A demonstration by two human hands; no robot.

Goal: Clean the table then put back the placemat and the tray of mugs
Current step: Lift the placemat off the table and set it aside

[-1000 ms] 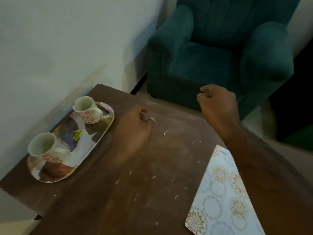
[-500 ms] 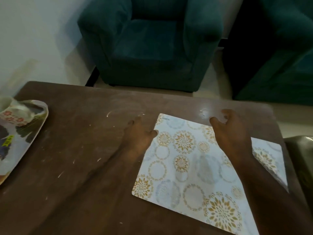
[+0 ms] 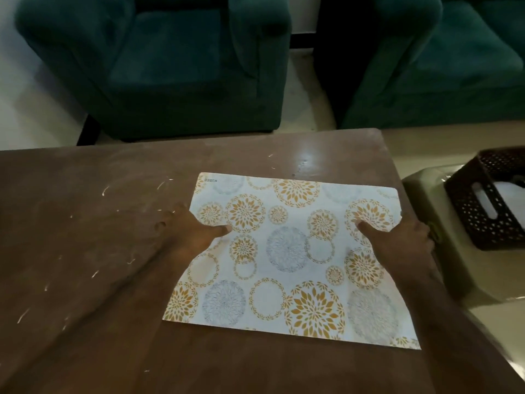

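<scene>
Your right hand (image 3: 403, 240) hides its fingers under the right edge of the placemat (image 3: 287, 260); only the thumb shows on top, pinching that lifted, curled edge. Your left hand (image 3: 187, 231) presses its thumb on the left edge, other fingers spread flat on the brown surface (image 3: 85, 228). The thin, floral-patterned placemat lies right of centre. Pale crumbs (image 3: 105, 190) dot the left. A perforated basket (image 3: 483, 206) sits on a stool (image 3: 443, 263) just beyond; two green armchairs (image 3: 159, 66) stand behind.
</scene>
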